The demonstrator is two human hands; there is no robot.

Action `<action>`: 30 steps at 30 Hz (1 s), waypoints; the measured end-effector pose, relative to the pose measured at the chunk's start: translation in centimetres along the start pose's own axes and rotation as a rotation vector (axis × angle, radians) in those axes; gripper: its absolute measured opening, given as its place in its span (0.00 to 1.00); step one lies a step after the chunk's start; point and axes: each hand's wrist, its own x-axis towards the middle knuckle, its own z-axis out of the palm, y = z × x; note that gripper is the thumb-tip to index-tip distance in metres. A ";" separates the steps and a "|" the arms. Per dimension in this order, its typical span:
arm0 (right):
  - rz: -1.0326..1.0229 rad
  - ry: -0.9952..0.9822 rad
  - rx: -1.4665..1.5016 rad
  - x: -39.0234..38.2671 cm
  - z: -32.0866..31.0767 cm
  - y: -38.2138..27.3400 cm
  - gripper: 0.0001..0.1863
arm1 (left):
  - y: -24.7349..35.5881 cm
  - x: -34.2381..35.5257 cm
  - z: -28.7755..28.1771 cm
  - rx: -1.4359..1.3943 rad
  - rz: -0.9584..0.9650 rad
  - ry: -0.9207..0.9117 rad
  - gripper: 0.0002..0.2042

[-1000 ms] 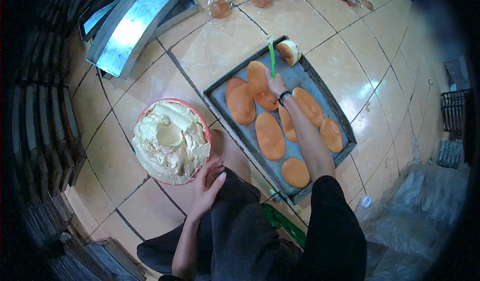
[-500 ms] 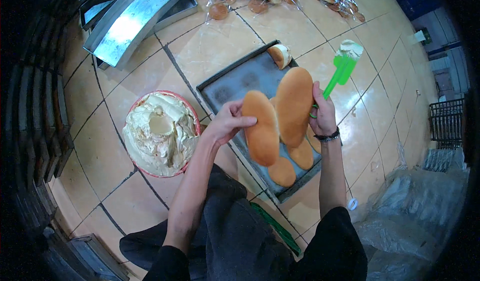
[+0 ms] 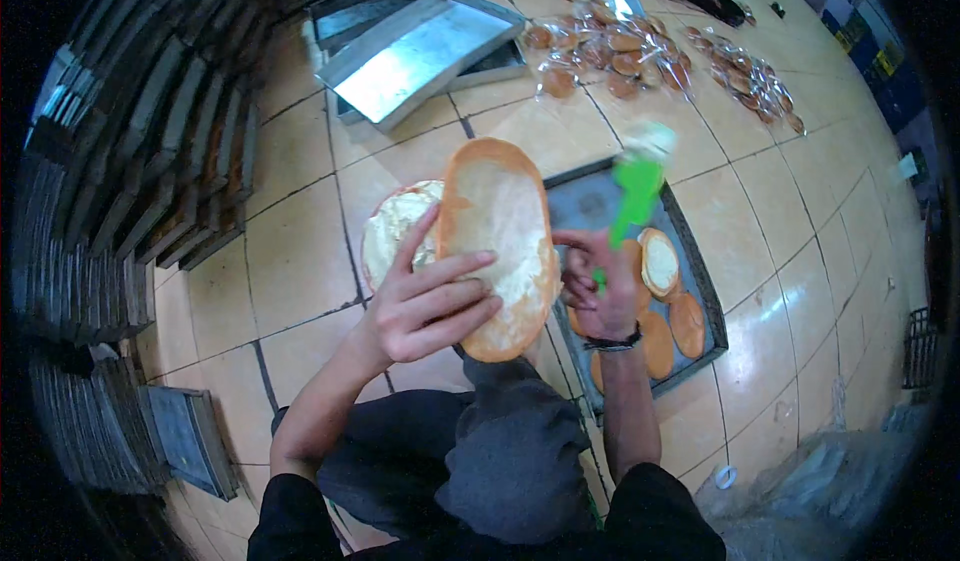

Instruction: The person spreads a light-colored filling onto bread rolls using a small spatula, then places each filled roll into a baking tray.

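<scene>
Left hand gripped the bread at centre, fingers part-spread, seemingly to keep its pale side in view; right hand, curled round a spatula, sat by its three o'clock edge.

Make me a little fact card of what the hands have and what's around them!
Left hand: holding an oval bread, pale side showing
Right hand: holding a green spatula, blurred, pale at its tip
Bowl: pale cream inside, partly hidden
Tray: flat breads, one with a pale top
Farther off: bagged buns, shiny metal pan
</scene>
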 end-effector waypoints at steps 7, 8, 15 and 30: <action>-0.271 0.015 -0.688 1.6 8.4 2.2 0.09 | 3.2 -2.0 -4.4 -0.823 -0.592 0.406 0.36; -0.259 0.002 -0.691 1.4 9.0 2.7 0.09 | 3.3 -2.1 -5.5 -1.040 -0.761 0.517 0.41; -0.060 -0.050 -0.422 0.9 10.8 4.1 0.16 | 2.8 -4.1 -8.5 -1.170 -1.262 0.311 0.22; -0.011 -0.052 -1.380 8.1 -1.4 4.6 0.14 | 4.4 -21.4 -6.9 -1.873 -1.267 1.122 0.29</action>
